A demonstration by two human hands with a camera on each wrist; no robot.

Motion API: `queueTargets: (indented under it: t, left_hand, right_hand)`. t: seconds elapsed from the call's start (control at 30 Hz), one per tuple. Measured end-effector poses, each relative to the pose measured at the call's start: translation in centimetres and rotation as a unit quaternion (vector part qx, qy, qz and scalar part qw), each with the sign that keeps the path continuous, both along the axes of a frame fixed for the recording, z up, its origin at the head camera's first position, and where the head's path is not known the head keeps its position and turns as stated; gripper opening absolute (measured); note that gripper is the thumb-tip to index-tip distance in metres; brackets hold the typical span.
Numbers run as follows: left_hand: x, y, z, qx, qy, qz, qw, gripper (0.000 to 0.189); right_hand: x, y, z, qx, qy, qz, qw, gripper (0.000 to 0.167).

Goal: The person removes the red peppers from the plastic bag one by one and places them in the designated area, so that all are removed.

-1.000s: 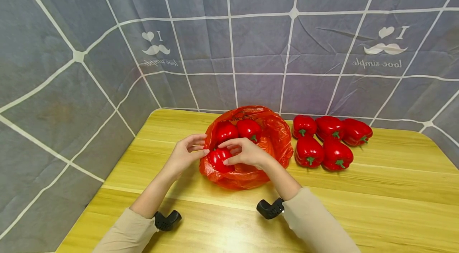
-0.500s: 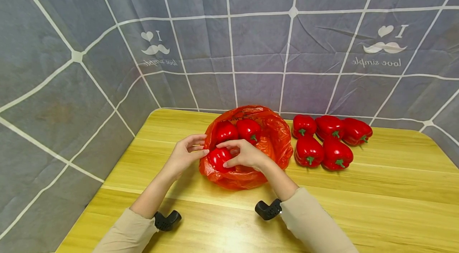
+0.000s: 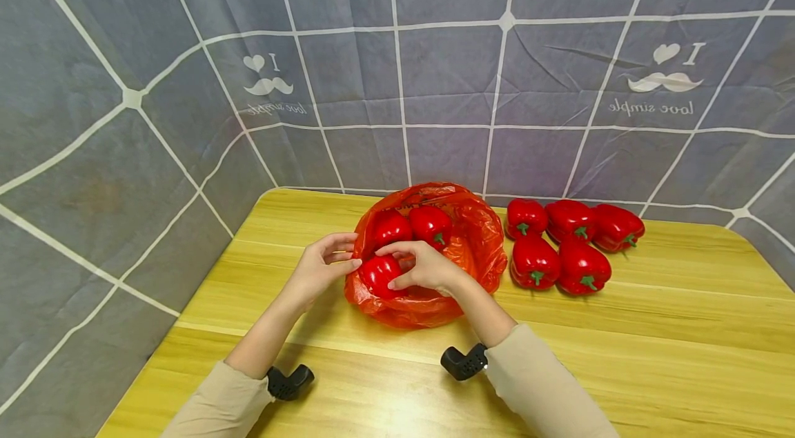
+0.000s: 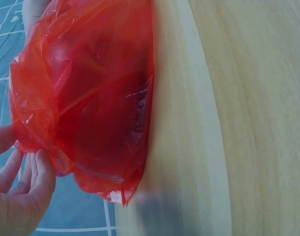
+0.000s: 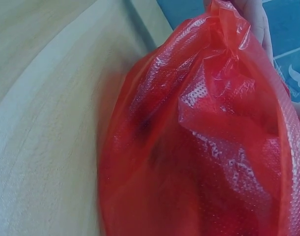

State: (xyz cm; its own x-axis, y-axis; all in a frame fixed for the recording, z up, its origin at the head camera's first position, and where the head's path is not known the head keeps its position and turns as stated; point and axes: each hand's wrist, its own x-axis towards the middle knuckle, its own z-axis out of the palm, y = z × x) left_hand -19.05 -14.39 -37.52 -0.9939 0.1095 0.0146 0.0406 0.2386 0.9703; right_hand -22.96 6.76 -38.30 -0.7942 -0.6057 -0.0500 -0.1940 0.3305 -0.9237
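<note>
Under my right hand (image 3: 427, 267), whose fingers are curling round a glossy red bell pepper (image 3: 377, 273), my left hand (image 3: 323, 265) is pinching the thin red plastic bag (image 3: 478, 245) rim, which I judge could tear or slip.

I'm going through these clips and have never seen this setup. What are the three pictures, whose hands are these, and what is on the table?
No machine here: a person works with bare hands, wearing three cameras. The wide picture comes from the head camera, looking down at a wooden table. The two close pictures come from cameras strapped to each wrist; both mostly show crinkled red plastic.

That plastic is a red bag lying open on the table. The left hand holds its rim. The right hand rests on a red pepper inside the bag, fingers curled over it. Two more peppers lie deeper in the bag. Five loose peppers sit in a cluster to the bag's right.
</note>
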Motion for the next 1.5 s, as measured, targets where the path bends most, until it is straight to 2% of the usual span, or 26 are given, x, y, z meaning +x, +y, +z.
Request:
queueTargets:
  t: [0.23,0.57,0.87,1.3,1.5]
  left_hand:
    - [-0.1,0.1,0.1,0.001,0.003,-0.003,1.0000,0.044]
    - [0.1,0.1,-0.1,-0.002,-0.005,0.003,1.0000,0.044]
    - [0.0,0.1,-0.3,0.003,-0.006,0.001,1.0000,0.045]
    - [-0.2,0.2,-0.2,0.003,-0.004,0.004,1.0000,0.044]
    - [-0.1,0.1,-0.2,-0.010,0.010,0.001,0.9999,0.043]
  right_hand:
    - [0.1,0.3,0.1,-0.005,0.005,-0.011,0.9999,0.047]
    - [0.5,0.6,-0.3,-0.013,-0.016,-0.039,0.9990,0.043]
    - [0.4,0.9,-0.2,-0.012,-0.054,-0.002,0.9985,0.045]
    - [0.1,1.1,-0.4,-0.030,-0.046,0.006,0.9985,0.045]
    - [0.1,1.4,-0.3,-0.034,-0.045,0.004,0.9984,0.045]
